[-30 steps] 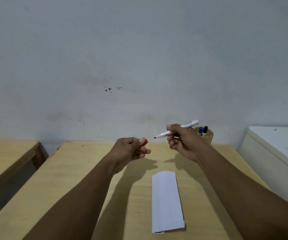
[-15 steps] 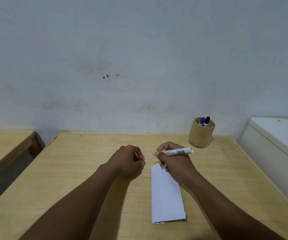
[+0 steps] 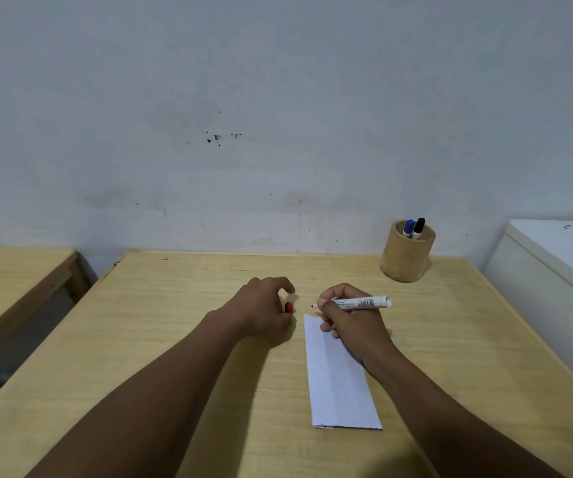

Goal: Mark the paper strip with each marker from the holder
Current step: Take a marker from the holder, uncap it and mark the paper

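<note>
While my right hand [image 3: 354, 322] is closed around the white marker [image 3: 359, 302], its body lies almost level above my knuckles, and its red tip [image 3: 313, 306] points left, just past the far end of the paper strip [image 3: 338, 377]. Whether the tip touches the paper I cannot tell; it looks to sit just beyond the strip's far corner, over bare wood. The heel of that hand rests on the far part of the strip, which runs lengthwise from the middle of the table [image 3: 161, 326] toward its near edge. My left hand [image 3: 264, 310] is curled loosely on the wood just left of the strip, not on it, with the red cap [image 3: 288, 307] showing at my fingers, near the marker tip but apart from it. At the far right corner of the table the round wooden holder [image 3: 407, 258] stands upright, well apart from both hands, with a blue-capped marker [image 3: 408, 228] and a black-capped marker [image 3: 418, 228] sticking out of it.

A second ago both hands were raised above the table, the marker angled up in front of the holder. Half a second ago they were already down at the strip's far end; since then my left fingers have loosened and more of the cap shows.
</note>
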Demonstrator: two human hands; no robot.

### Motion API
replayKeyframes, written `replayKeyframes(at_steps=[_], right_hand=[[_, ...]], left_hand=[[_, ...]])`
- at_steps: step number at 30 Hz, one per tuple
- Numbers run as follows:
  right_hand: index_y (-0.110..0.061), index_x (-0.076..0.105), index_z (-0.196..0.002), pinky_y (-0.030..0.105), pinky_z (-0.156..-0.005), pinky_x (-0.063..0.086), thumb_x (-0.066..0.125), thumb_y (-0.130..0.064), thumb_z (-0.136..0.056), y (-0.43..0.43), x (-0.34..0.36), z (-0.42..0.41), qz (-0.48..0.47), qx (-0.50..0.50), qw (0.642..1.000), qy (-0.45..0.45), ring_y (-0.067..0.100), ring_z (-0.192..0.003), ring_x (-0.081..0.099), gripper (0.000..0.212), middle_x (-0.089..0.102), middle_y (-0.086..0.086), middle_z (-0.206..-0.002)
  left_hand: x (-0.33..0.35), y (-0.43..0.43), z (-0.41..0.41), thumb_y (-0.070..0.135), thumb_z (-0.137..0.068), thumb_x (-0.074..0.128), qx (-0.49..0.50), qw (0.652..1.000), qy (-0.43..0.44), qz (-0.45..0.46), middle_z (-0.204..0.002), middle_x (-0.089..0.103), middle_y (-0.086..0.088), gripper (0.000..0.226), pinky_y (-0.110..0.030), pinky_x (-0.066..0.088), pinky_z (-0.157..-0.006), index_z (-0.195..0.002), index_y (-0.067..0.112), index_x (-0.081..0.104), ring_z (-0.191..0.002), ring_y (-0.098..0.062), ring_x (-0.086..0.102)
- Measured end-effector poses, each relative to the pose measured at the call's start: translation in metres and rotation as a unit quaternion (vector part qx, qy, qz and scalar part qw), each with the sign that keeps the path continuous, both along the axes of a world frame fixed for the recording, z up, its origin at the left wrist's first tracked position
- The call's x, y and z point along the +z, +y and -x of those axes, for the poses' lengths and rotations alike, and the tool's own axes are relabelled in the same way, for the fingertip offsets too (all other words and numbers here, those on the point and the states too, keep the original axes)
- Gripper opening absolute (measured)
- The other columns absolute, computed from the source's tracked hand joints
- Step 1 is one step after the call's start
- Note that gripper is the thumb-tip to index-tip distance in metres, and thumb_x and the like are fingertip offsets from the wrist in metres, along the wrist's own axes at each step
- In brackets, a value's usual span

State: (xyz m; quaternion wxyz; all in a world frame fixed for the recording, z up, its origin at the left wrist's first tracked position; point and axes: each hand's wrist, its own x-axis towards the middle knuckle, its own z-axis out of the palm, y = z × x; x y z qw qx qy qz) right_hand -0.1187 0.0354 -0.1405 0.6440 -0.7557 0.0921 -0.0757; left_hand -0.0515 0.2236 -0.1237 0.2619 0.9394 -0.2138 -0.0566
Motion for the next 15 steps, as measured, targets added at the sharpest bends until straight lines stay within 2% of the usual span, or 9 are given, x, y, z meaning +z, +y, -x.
replayKeyframes(at_steps=[2,4,6,9,12,15], right_hand=[[-0.017,0.073,-0.083,0.021,-0.052,0.050,0.072,-0.013,-0.090,0.001,-0.001,0.001,0.000,0.001,1.000,-0.008,0.014,-0.060,0.071,0.009,0.072,0.005,-0.069],[-0.013,0.072,-0.081,0.017,-0.049,0.049,0.069,-0.009,-0.091,0.001,-0.001,0.001,-0.003,0.000,1.000,-0.015,0.015,-0.060,0.070,0.011,0.071,0.006,-0.069],[-0.012,0.071,-0.081,0.017,-0.048,0.048,0.068,-0.008,-0.092,0.001,-0.001,0.002,-0.001,-0.002,1.000,-0.017,0.016,-0.060,0.069,0.012,0.072,0.007,-0.069],[-0.015,0.072,-0.080,0.022,-0.051,0.050,0.068,-0.011,-0.090,0.001,-0.004,0.001,0.009,-0.002,1.000,-0.013,0.019,-0.060,0.069,0.012,0.073,0.008,-0.070],[-0.014,0.072,-0.080,0.026,-0.056,0.053,0.070,-0.014,-0.088,0.001,-0.006,-0.001,0.022,-0.003,1.000,-0.004,0.016,-0.057,0.067,0.008,0.073,0.005,-0.066],[-0.009,0.073,-0.084,0.027,-0.057,0.054,0.073,-0.020,-0.086,0.000,-0.006,-0.001,0.054,-0.007,0.998,0.009,0.011,-0.052,0.065,0.011,0.073,0.000,-0.063]], left_hand=[[-0.001,0.003,0.010,0.040,-0.086,0.069,0.021,0.999,-0.003,0.050,-0.074,0.071,0.002,0.043,-0.030,0.045,-0.068,-0.122,0.022,0.055,-0.077,-0.016,0.062],[-0.002,0.005,0.026,0.052,-0.082,0.073,0.060,0.991,-0.004,0.116,-0.069,0.063,0.001,0.048,-0.032,0.041,-0.062,-0.110,0.021,0.052,-0.065,-0.016,0.054],[-0.007,0.005,0.045,0.061,-0.075,0.077,0.079,0.985,-0.015,0.155,-0.070,0.059,0.012,0.055,-0.028,0.037,-0.057,-0.099,0.019,0.052,-0.059,-0.011,0.047],[-0.016,0.001,0.062,0.066,-0.062,0.082,0.062,0.988,-0.026,0.137,-0.080,0.065,0.015,0.058,-0.030,0.043,-0.060,-0.088,0.023,0.051,-0.061,-0.006,0.048],[-0.022,-0.001,0.064,0.062,-0.059,0.083,0.050,0.993,-0.026,0.104,-0.064,0.064,0.007,0.052,-0.034,0.048,-0.061,-0.080,0.023,0.055,-0.054,-0.002,0.050],[-0.025,0.000,0.061,0.065,-0.056,0.082,0.042,0.993,-0.020,0.109,-0.052,0.055,0.009,0.049,-0.029,0.042,-0.058,-0.078,0.025,0.063,-0.049,-0.006,0.048]])
